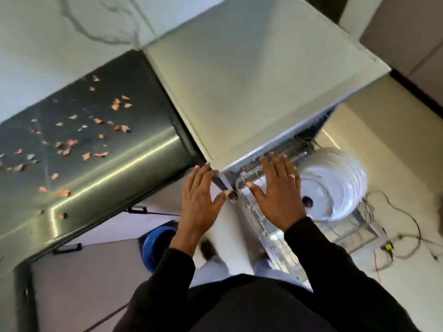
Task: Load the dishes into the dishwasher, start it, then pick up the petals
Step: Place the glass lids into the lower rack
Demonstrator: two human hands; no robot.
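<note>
Where the brushed-steel counter [143, 152] runs along the left of the head view, dried pink petals [117, 104] lie scattered over it, thicker toward its far left end, with a few near the front lip. A white marble-veined wall [72, 25] rises behind the counter. Just beside its right end stands the dishwasher [251, 80], whose flat, pale top fills the middle of the frame. At its front a wire rack [359, 226] is drawn out over the floor, and a row of white plates [335, 178] stands on edge in it. The left hand [201, 202] is spread flat with straight fingers at the near corner of the dishwasher top; motion blur hides whether it touches. Its grip is released and holds nothing. The right hand [278, 192], wearing a ring [292, 175], is also spread with straight fingers, its fingertips at the dishwasher's front edge above the rack, just left of the plates. Its grip is likewise released. Black sleeves [323, 248] cover both arms. The floor [395, 152] is pale and glossy. Loose cables [407, 236] trail across it to the right of the rack, and a blue round container [154, 245] sits below the counter's front edge.
</note>
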